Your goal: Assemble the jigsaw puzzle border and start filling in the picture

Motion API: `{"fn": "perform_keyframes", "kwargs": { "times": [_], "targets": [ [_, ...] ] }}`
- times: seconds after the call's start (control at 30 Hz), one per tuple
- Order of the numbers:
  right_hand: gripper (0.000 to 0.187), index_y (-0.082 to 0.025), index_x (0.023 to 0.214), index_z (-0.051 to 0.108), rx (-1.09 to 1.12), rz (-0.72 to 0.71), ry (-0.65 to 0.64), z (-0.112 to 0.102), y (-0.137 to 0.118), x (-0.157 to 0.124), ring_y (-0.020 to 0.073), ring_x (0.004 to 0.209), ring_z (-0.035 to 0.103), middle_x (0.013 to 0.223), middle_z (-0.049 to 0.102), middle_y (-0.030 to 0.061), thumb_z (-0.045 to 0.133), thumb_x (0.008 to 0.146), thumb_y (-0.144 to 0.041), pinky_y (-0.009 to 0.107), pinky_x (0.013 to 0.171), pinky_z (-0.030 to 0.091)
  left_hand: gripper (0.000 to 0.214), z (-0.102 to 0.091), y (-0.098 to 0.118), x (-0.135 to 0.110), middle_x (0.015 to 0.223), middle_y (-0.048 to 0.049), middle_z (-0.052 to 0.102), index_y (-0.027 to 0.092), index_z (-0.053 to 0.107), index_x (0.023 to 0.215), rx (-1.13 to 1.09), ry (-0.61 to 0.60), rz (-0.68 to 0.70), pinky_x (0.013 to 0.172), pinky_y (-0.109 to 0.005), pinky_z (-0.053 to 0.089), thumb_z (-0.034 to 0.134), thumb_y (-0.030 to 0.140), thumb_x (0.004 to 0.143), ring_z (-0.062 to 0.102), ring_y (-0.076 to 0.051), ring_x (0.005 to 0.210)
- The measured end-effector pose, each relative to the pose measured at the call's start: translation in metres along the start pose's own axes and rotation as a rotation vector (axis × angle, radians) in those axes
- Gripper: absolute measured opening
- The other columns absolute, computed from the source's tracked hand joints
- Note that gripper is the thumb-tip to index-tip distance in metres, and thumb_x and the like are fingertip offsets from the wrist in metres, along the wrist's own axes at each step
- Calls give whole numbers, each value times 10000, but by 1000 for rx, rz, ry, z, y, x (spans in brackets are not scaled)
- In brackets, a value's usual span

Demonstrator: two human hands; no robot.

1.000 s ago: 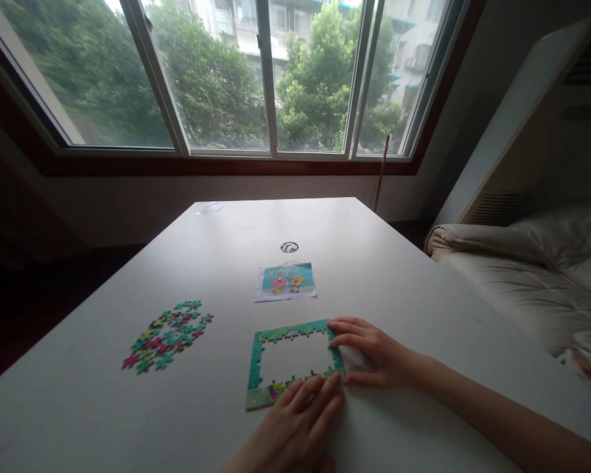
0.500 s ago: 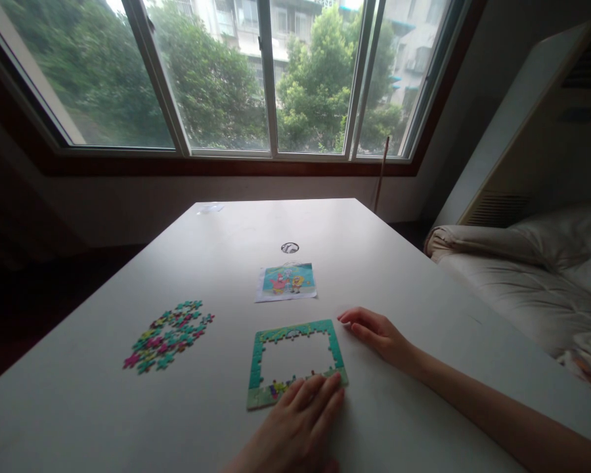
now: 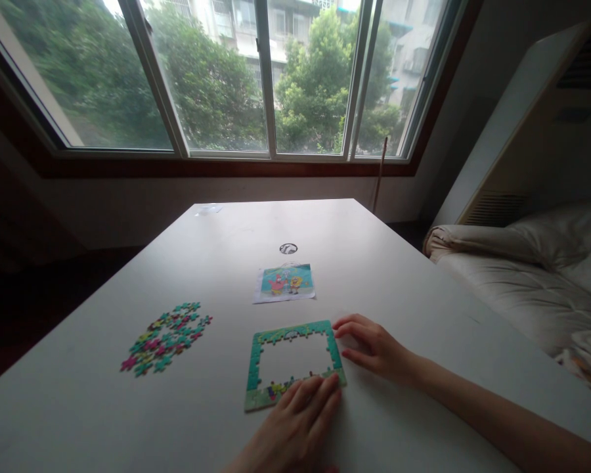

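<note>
A green puzzle frame [image 3: 254, 361], its border pieces joined around a bare white middle, lies flat on the white table. My left hand [image 3: 305, 410] rests across the frame's near edge at the lower right, palm down with fingers stretched out. At the frame's right edge is my right hand [image 3: 369, 345], thumb and fingers apart and curved, fingertips at or just beside the border. Off to the left lies a loose heap of puzzle pieces [image 3: 165, 338] in teal, pink and yellow. Beyond the frame sits a cartoon picture sheet [image 3: 286, 284].
A round black-and-white mark [image 3: 288, 249] shows on the table [image 3: 398, 282] behind the picture. Clear plastic [image 3: 208, 210] lies at the far left corner. A pale padded sofa [image 3: 502, 276] stands to the right, and a wide window [image 3: 266, 85] faces me.
My right hand has moved slightly left and down, closer to the frame's right edge, with its thumb and fingers spread wider. My left hand stays on the near edge.
</note>
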State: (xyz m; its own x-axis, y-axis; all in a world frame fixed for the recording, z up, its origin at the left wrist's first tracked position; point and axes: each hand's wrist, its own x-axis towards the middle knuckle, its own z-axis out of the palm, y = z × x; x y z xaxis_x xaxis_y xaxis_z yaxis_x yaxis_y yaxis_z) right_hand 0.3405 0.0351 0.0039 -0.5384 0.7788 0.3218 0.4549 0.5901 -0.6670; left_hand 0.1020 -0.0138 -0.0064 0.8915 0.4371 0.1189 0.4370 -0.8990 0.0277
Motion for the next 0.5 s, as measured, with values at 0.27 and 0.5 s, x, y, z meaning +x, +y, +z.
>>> {"fn": "perform_keyframes", "kwargs": {
  "times": [0.27,0.5],
  "targets": [
    [240,-191,1013,550,-79,-51,-44,0,-4,-2,194,1046,509,1108,548,101,596,797,-285,325,909,426,750,5,0,-1,1392,-124,378,78,276,1363,2,37,18,999,-389,348,593,439,786,390,-276,1191],
    [121,-183,818,527,-146,-86,-57,3,-2,-2,193,1056,501,1122,532,99,615,769,-249,321,896,424,732,7,-1,-1,1412,-127,340,95,275,1370,-10,-7,16,997,-394,351,548,482,811,388,-287,1200]
  ]
}}
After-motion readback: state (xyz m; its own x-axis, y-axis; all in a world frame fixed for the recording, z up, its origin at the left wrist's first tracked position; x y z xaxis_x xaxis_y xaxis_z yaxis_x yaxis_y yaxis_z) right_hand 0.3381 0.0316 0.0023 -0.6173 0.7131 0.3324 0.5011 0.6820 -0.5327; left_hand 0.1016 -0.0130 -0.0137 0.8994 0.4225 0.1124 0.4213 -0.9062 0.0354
